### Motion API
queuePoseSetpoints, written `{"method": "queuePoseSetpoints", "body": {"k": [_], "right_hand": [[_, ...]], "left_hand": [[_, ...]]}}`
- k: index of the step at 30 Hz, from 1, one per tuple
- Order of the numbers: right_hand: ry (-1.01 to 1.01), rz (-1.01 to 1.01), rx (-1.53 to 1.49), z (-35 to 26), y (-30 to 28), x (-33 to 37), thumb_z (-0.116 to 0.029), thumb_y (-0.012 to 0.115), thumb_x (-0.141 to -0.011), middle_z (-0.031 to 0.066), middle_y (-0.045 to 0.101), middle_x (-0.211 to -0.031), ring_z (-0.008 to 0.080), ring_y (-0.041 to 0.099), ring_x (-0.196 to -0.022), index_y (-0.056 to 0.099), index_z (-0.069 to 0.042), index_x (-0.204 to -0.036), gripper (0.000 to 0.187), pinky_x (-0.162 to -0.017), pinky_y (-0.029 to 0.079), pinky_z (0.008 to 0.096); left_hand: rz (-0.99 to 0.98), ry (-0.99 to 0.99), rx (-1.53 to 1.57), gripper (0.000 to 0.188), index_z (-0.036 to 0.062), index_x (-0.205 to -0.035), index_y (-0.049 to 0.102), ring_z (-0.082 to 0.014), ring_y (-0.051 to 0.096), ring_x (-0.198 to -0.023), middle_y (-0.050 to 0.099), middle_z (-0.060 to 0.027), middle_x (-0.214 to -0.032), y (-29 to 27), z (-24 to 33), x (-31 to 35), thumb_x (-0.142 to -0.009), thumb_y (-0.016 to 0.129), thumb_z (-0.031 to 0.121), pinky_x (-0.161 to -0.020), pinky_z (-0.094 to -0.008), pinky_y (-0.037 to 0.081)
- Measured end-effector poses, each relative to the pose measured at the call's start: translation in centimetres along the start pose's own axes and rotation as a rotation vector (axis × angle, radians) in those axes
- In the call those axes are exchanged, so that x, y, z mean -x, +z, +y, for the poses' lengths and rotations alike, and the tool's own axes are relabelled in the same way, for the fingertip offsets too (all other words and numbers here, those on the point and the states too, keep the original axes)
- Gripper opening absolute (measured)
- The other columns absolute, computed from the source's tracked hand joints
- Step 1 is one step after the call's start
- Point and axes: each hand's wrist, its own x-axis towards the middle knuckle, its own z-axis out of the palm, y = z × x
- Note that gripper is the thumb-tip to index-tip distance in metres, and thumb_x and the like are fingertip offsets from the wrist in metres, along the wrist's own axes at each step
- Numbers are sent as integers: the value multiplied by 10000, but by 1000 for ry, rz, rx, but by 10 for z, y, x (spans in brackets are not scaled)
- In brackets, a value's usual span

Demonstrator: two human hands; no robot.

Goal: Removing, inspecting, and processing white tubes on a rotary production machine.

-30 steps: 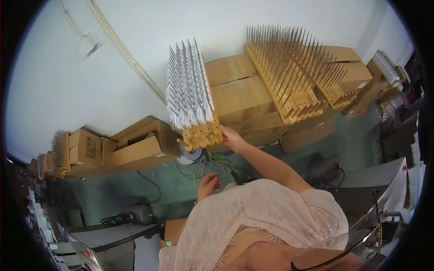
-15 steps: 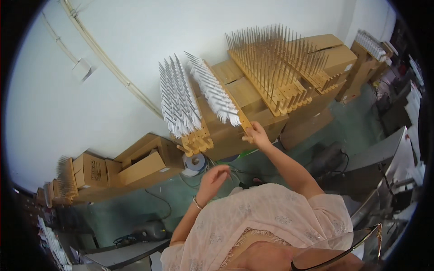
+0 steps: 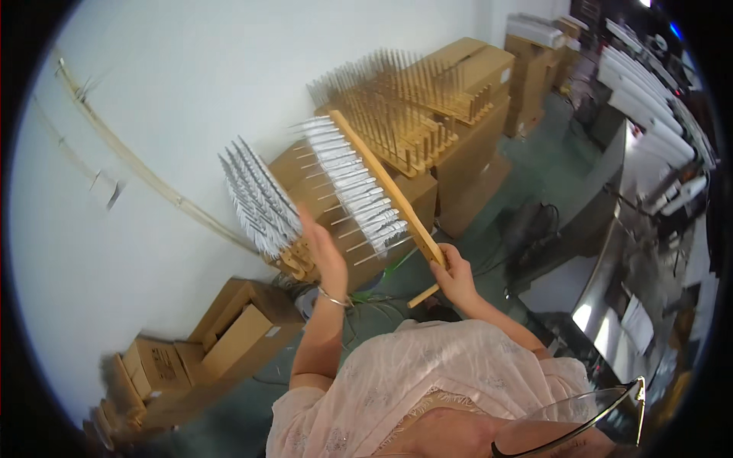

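My right hand (image 3: 456, 278) is closed round the lower end of a long wooden pin board (image 3: 379, 177). The board is held tilted on its side, its metal pins pointing left. White, soft-looking pieces (image 3: 353, 183) are threaded on the pins in a close row; what they are I cannot make out. A short wooden peg (image 3: 423, 296) sticks out near my grip. To the left, my left hand (image 3: 326, 256) is raised with fingers stretched out, slightly blurred, holding nothing visible. Behind it, more pin boards with white pieces (image 3: 259, 200) lie on a carton.
Bare pin boards (image 3: 397, 126) rest on large cardboard cartons (image 3: 469, 153) against the wall. An opened carton (image 3: 243, 336) stands at lower left among others. On the right is a metal machine (image 3: 611, 275) with white rolls (image 3: 645, 114) beyond it. Cables lie on the green floor.
My right hand has lifted its pin board off the carton and turned it on its side, nearer to me. My left hand has risen and its fingers have straightened. The view has swung right.
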Motion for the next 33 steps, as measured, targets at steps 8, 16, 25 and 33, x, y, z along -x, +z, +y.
{"method": "queuePoseSetpoints", "body": {"k": [8, 16, 25, 33], "right_hand": [[104, 18, -88, -44, -76, 67, -68, 568, -761, 29, 564, -803, 80, 514, -695, 495, 8, -1048, 306, -635, 419, 210], [312, 40, -252, -92, -183, 145, -136, 572, -766, 26, 570, -763, 40, 452, -591, 509, -6, -1098, 362, -501, 352, 176], [413, 338, -283, -94, -328, 256, -107, 595, -725, 43, 570, -723, 81, 491, -520, 561, 6, -998, 297, -474, 405, 207], [75, 851, -330, -74, -480, 354, -152, 599, -707, 49, 513, -664, 111, 501, -487, 511, -31, -829, 193, -382, 378, 195]], "left_hand": [[-138, -319, 364, 435, 52, -1265, 304, -109, 472, -733, 517, -55, -897, -11, -45, -129, -881, 426, 215, -653, -232, 399], [-442, -274, 492, 294, 58, -1106, 453, -53, 442, -626, 501, 1, -761, 70, 4, -111, -863, 454, 224, -515, -156, 353], [-585, -156, 345, 207, 50, -781, 466, -34, 337, -495, 419, 12, -619, 170, 81, 26, -897, 401, 208, -421, -157, 272], [-563, -41, 515, 196, 20, -830, 488, -69, 430, -549, 448, -13, -638, 246, 176, 173, -899, 389, 175, -471, -168, 358]]}}
